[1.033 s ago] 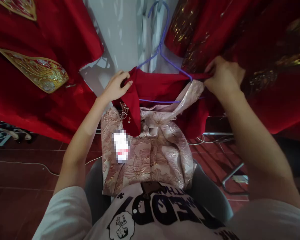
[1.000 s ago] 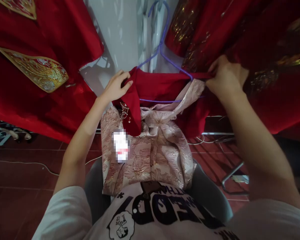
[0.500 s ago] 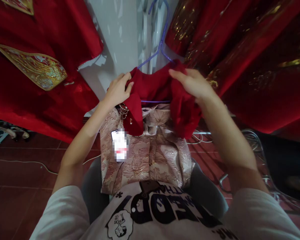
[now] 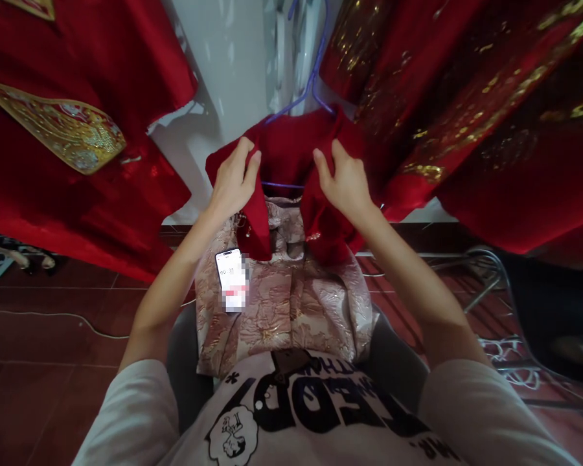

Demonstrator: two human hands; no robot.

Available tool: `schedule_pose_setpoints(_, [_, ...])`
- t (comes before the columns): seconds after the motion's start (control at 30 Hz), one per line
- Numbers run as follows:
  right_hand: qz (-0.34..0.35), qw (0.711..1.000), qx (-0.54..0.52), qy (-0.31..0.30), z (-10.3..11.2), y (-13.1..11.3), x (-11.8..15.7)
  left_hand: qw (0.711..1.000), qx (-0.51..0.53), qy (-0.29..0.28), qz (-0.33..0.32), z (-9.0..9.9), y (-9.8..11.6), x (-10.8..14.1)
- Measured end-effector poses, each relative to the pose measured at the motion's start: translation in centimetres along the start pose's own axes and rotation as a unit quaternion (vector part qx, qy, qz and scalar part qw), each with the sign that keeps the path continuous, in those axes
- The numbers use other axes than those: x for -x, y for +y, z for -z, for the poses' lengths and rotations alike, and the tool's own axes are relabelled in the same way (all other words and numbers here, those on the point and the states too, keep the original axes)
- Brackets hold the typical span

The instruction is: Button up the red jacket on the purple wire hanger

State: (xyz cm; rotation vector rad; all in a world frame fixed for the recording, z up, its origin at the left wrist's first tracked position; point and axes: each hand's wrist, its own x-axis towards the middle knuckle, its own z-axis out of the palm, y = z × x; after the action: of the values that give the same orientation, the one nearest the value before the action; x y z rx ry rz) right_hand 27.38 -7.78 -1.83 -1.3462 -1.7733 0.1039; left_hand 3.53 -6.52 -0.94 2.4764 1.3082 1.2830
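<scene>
A small red garment (image 4: 286, 149) hangs on a purple wire hanger (image 4: 311, 84) in front of me. My left hand (image 4: 236, 178) grips its left front flap, which has a small jewelled ornament. My right hand (image 4: 344, 184) grips the right front flap. Both flaps are pulled toward the middle, close together. Below them a pink and gold brocade garment (image 4: 291, 304) lies across my lap. A phone (image 4: 232, 279) rests on it, screen lit.
Red embroidered robes hang on the left (image 4: 78, 129) and right (image 4: 466, 110). A white wall (image 4: 233, 71) is behind the hanger. Dark red floor tiles (image 4: 53, 336) carry a white cable. A metal chair frame (image 4: 486, 272) stands at the right.
My right hand has come in from the far right, bringing the garment's right flap to the middle. My left hand has stayed on the left flap. The view has shifted slightly.
</scene>
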Motion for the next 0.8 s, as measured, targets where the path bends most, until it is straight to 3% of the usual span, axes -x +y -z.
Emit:
schedule_pose_setpoints(0.2, [0.068, 0.992, 0.031, -0.097, -0.9, -0.3, 0.8, 0.992, 0.061, -0.086, -0.069, -3.6, 3.4, 0.6])
schedule_pose_setpoints(0.33, [0.116, 0.986, -0.056, -0.104, 0.6, -0.1, 0.9, 0.99, 0.095, -0.05, -0.091, -5.4, 3.2, 0.3])
schedule_pose_setpoints(0.47, [0.081, 0.986, -0.137, -0.053, 2.3, 0.4, 1.1, 0.989, 0.138, 0.003, -0.06, -5.9, 1.9, 0.0])
schedule_pose_setpoints(0.57, [0.067, 0.979, -0.166, -0.094, 2.3, 0.3, 1.1, 0.985, 0.169, 0.033, -0.028, -5.9, 1.6, -0.3])
schedule_pose_setpoints(0.67, [0.051, 0.974, -0.182, -0.127, 1.0, -0.2, 0.9, 0.982, 0.187, 0.035, -0.016, -6.2, 1.9, -0.5])
schedule_pose_setpoints(0.8, [0.003, 0.952, -0.282, -0.115, -1.6, -0.6, 0.3, 0.976, 0.217, 0.018, 0.019, -7.2, 1.4, -0.4])
